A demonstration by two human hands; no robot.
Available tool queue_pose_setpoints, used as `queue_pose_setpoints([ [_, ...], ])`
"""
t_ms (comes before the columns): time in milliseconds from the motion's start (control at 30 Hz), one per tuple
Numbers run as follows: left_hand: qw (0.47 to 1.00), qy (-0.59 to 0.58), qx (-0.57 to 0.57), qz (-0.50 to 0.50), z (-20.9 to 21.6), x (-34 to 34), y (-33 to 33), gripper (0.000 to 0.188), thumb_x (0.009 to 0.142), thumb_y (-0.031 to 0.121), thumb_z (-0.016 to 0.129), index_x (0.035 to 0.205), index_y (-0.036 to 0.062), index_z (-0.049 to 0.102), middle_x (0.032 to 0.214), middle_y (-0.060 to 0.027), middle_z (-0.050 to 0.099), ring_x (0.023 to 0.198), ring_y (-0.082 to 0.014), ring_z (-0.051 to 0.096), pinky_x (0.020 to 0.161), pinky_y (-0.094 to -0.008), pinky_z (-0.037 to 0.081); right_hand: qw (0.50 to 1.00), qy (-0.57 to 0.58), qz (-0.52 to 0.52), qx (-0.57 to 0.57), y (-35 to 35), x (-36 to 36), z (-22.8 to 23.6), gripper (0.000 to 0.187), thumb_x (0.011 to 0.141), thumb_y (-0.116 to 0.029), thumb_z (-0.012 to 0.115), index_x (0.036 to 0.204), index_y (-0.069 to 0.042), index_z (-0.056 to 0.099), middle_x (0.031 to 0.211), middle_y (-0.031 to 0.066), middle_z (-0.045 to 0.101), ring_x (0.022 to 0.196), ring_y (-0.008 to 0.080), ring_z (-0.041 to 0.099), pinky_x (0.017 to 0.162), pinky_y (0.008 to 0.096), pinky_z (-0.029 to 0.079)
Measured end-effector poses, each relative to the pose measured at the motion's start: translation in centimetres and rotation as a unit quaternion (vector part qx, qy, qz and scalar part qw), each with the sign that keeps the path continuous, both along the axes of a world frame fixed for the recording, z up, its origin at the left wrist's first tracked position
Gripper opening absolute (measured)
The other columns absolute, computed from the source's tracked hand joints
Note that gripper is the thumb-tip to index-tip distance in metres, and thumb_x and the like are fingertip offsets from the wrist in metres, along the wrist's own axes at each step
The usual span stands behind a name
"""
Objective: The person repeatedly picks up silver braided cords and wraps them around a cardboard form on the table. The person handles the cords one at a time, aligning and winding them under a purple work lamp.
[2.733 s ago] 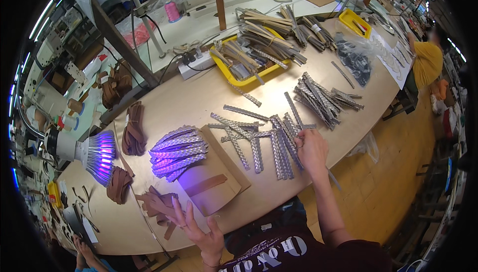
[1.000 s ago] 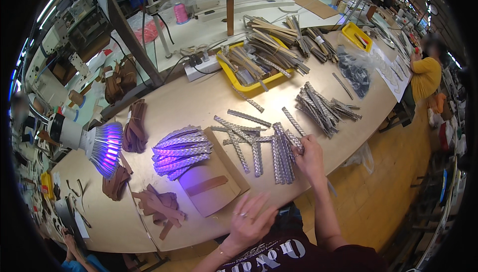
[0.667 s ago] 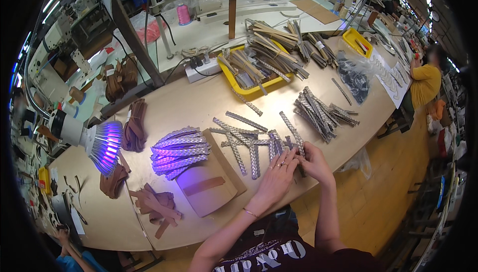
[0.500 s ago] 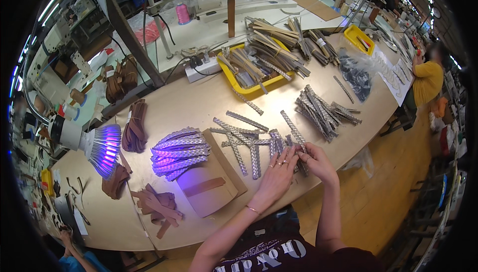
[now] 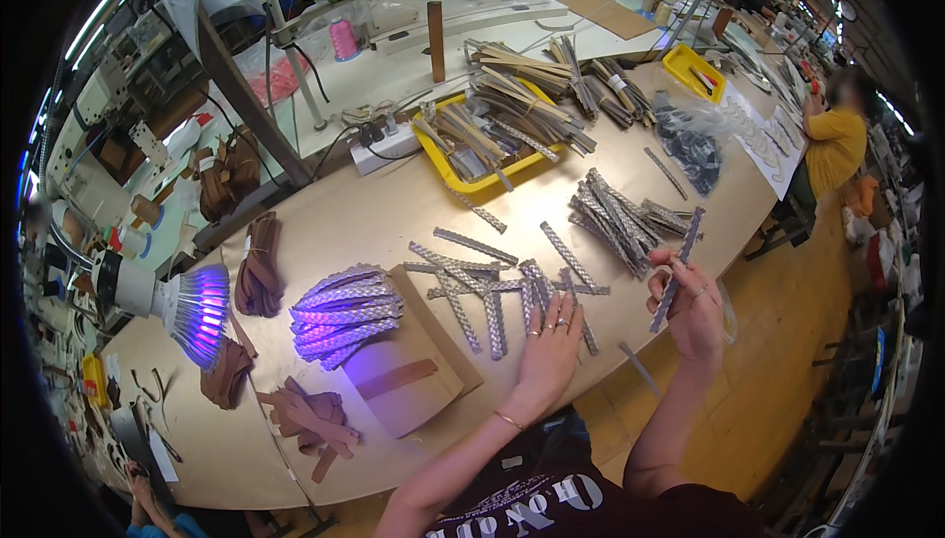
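Observation:
My right hand [image 5: 697,316] is raised over the table's front edge, pinching a narrow grey strap [image 5: 692,233] that stands nearly upright between thumb and fingers. Further left, my left hand [image 5: 551,353] lies palm down, fingers stretched out and touching the near ends of some braided grey straps [image 5: 529,287]. More braided straps [image 5: 493,321] lie loose and crossed just left of those fingers. Beyond my hands is a thick pile of similar straps [image 5: 612,218]. One thin grey strip [image 5: 638,366] sticks out over the front edge between my hands.
A bundle of braided straps [image 5: 346,316] rests on a cardboard box [image 5: 418,395] under a lit lamp [image 5: 197,312]. Brown strips [image 5: 258,267] lie to the left. At the back stands a yellow tray [image 5: 482,187] full of strips. A person in yellow [image 5: 837,149] sits at far right.
My hands have separated: the right moved right and up with a strap, while the left flattened onto the table. The view has shifted slightly.

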State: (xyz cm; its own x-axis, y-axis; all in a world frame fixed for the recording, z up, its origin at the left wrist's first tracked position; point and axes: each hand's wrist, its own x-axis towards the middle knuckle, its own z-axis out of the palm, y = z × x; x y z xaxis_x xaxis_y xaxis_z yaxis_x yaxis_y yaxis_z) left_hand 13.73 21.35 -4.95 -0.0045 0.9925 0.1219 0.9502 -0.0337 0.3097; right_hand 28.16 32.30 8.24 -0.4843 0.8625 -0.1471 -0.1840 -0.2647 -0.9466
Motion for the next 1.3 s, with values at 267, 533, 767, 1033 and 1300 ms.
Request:
queue_pose_setpoints([
  [267,0.957,-0.254,0.14,0.025,4.4,-1.7,-2.5,0.062,0.078,0.0,0.063,0.137,-0.0014,0.046,0.147,-0.0234,0.041,0.138,-0.0376,0.038,0.114,-0.0505,0.029,0.972,0.104,0.17,-0.128,-3.2,-5.8,0.2,0.041,0.101,-0.014,0.043,0.13,0.015,0.05,0.095,0.0137,0.061,0.074,0.021,0.064,0.063,0.0312,0.056],
  [533,0.898,-0.375,0.162,0.165,12.8,-6.1,-12.2,0.035,0.087,-0.005,0.056,0.121,-0.0041,0.06,0.122,-0.0208,0.064,0.11,-0.0325,0.065,0.099,-0.0369,0.048,0.914,0.162,0.294,-0.228,-3.6,-11.4,-0.7,0.042,0.102,-0.018,0.046,0.13,0.013,0.051,0.096,0.0099,0.061,0.076,0.0181,0.065,0.068,0.0317,0.061],
  [767,0.772,-0.547,0.219,0.24,14.2,-8.9,-16.5,0.029,0.09,-0.003,0.057,0.118,-0.0049,0.063,0.113,-0.0166,0.069,0.111,-0.0245,0.065,0.098,-0.0366,0.048,0.909,0.128,0.337,-0.211,-5.4,-16.3,0.2,0.045,0.101,-0.02,0.044,0.131,0.013,0.05,0.094,0.0099,0.059,0.078,0.02,0.063,0.068,0.034,0.059],
  [1033,0.66,-0.637,0.286,0.277,14.1,-10.9,-17.1,0.043,0.095,-0.001,0.054,0.137,-0.0058,0.044,0.117,-0.0206,0.065,0.106,-0.0259,0.066,0.097,-0.0377,0.052,0.868,-0.102,0.331,0.355,-9.8,-18.6,2.5,0.04,0.088,-0.001,0.06,0.128,-0.001,0.061,0.085,0.0088,0.061,0.07,0.0202,0.061,0.063,0.0322,0.049],
  [1300,0.563,-0.691,0.329,0.312,11.6,-15.5,-17.2,0.046,0.094,-0.002,0.06,0.135,-0.0054,0.042,0.11,-0.0177,0.067,0.099,-0.0176,0.067,0.088,-0.0292,0.057,0.736,-0.236,0.289,0.564,-12.3,-20.6,3.0,0.042,0.083,-0.006,0.064,0.124,-0.001,0.061,0.09,0.0131,0.06,0.075,0.0297,0.06,0.067,0.0409,0.046],
])
